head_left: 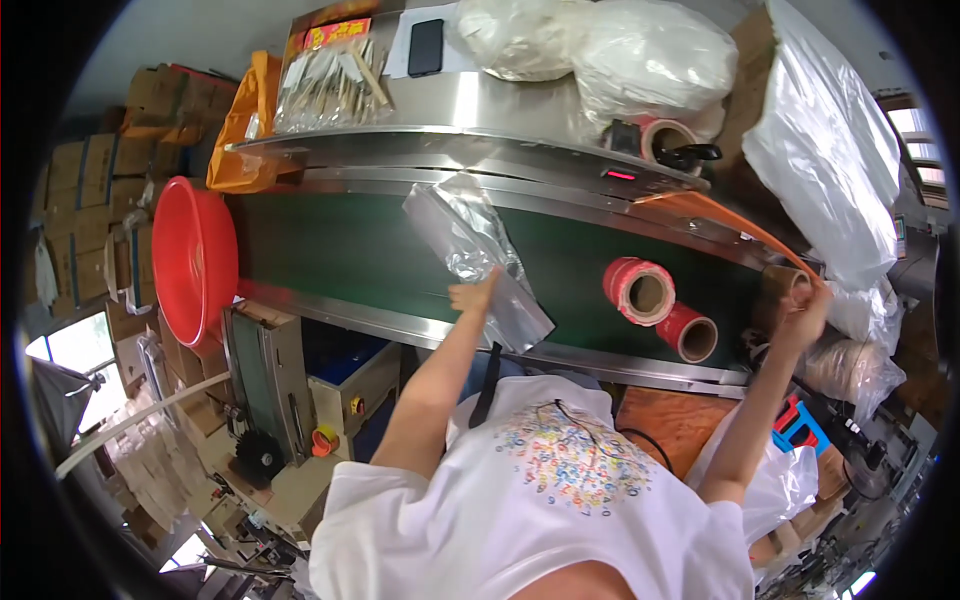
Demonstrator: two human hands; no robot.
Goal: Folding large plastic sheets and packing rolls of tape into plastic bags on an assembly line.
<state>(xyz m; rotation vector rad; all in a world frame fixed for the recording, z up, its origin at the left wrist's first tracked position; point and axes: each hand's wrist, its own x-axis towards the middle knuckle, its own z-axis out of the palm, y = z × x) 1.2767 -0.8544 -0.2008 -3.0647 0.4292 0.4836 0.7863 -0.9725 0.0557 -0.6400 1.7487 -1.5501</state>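
A sheaf of clear, shiny plastic bags (455,235) lies slantwise across the green conveyor belt (330,240). My left hand (476,293) grips its near part, fingers curled at the edge. Out at the right end of the belt, my right hand (803,315) is closed at the end of a long orange strip (735,215), which arches left to the metal ledge. What exactly its fingers pinch is partly hidden. Just beside that hand sits a brown roll (782,284). Two red-and-white rolls with cardboard cores, one upper (637,292) and one lower (692,334), rest on the belt between my hands.
A red basin (195,262) stands at the belt's left end, near an orange bag (243,125). The metal shelf (460,100) behind carries a phone (426,48), packs of thin sticks (335,85), stuffed clear bags (650,60) and a tape dispenser (665,142).
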